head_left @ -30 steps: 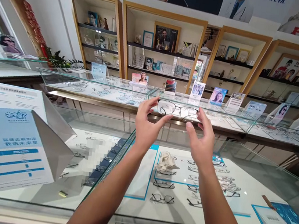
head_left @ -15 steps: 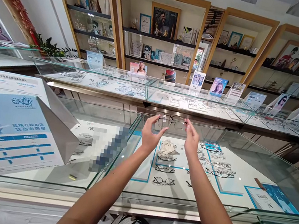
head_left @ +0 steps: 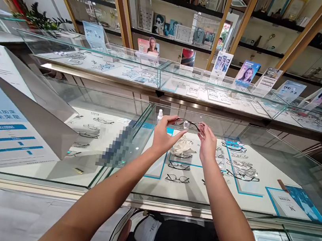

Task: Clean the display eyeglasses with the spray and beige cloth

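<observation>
A pair of thin-framed eyeglasses (head_left: pixel 191 123) with a small white tag on a lens is held up above the glass display case (head_left: pixel 126 195). My left hand (head_left: pixel 165 136) pinches its left side, the thumb stretched apart below. At the other side, the fingers of my right hand (head_left: pixel 208 141) are closed on the frame. Below and between the hands lies a crumpled beige cloth (head_left: pixel 182 145). Behind my left hand stands a small white bottle (head_left: pixel 160 115), partly hidden. Dark-framed glasses (head_left: pixel 177 178) lie in the case nearer to me.
A folded cardboard sign (head_left: pixel 1 126) stands on the left. More glasses (head_left: pixel 243 176) lie in the case to the right, near a blue-edged card (head_left: pixel 278 202). Across the gap runs a second glass counter (head_left: pixel 110 74) bearing several small signs, with shelves behind it.
The view has tilted downward. The eyeglasses have turned in my hands, so the tag now shows nearer the middle. A white bottle has come into sight behind my left hand.
</observation>
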The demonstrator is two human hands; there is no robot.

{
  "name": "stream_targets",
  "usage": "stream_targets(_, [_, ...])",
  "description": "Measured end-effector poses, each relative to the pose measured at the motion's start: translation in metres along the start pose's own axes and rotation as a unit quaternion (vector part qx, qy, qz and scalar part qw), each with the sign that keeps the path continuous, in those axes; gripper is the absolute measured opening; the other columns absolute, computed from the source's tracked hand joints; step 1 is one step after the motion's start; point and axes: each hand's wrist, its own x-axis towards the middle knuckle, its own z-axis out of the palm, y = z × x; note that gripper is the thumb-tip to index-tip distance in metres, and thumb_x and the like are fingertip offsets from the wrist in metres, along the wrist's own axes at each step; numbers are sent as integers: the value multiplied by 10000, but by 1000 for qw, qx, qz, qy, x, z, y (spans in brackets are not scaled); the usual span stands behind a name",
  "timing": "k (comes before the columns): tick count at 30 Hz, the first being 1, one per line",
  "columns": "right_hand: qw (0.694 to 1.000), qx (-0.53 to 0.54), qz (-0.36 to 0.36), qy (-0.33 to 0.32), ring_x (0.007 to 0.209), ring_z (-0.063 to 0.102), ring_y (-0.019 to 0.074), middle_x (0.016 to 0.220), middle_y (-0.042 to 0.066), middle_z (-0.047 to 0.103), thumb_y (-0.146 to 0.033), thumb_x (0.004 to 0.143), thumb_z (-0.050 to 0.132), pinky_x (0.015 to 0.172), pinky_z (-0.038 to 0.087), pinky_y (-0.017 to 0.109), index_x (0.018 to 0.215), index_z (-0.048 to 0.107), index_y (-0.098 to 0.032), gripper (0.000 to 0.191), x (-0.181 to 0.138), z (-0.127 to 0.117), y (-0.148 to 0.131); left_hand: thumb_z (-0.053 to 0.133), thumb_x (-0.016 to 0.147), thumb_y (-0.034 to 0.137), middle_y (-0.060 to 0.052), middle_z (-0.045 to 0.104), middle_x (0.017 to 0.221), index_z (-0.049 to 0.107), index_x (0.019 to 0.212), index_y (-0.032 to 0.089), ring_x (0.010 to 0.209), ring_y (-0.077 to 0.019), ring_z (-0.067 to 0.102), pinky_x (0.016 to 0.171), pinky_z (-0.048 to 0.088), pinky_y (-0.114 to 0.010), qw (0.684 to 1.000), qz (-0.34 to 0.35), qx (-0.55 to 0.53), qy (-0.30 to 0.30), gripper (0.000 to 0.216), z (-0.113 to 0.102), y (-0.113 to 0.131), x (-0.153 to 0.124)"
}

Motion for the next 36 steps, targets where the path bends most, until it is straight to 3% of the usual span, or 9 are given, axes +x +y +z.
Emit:
stream_targets(4, [999, 43, 32, 5, 1208, 743, 229, 1278, 100, 827, -504, 820, 810, 869, 535, 285, 1113, 832, -230, 402, 4, -3, 3, 938, 830, 454, -115, 772, 1188, 630, 1295, 204, 1060, -251, 802, 933, 673, -402, 1000, -7, 2, -12, 611, 1, -1, -2])
stream_targets(13, [995, 75, 68, -9, 1112, 761, 209, 1166, 71, 852, -453, 808, 838, 846, 526, 279, 1072, 829, -245, 337, 6, -4, -1, 945, 812, 495, -128, 786, 1190, 584, 1270, 210, 1115, -285, 815, 994, 667, -458, 997, -45, -51, -30, 649, 2, -7, -3])
stream_targets(24, [992, 71, 99, -36, 913, 729, 176, 1112, 49, 860, -421, 820, 803, 754, 484, 267, 1025, 841, -250, 270, 11, -6, 1, 898, 849, 527, -142, 767, 1264, 618, 1333, 209, 1180, -307, 754, 1019, 623, -485, 997, -38, 58, -41, 644, -3, -13, 1])
stream_targets(36, [988, 75, 122, -56, 819, 694, 165, 1080, 66, 864, -380, 845, 771, 634, 427, 267, 998, 839, -225, 228, 12, -6, -3, 934, 807, 474, -135, 782, 1264, 593, 1349, 212, 1194, -299, 752, 1037, 589, -480, 993, -99, 17, -65, 692, -4, -18, 3])
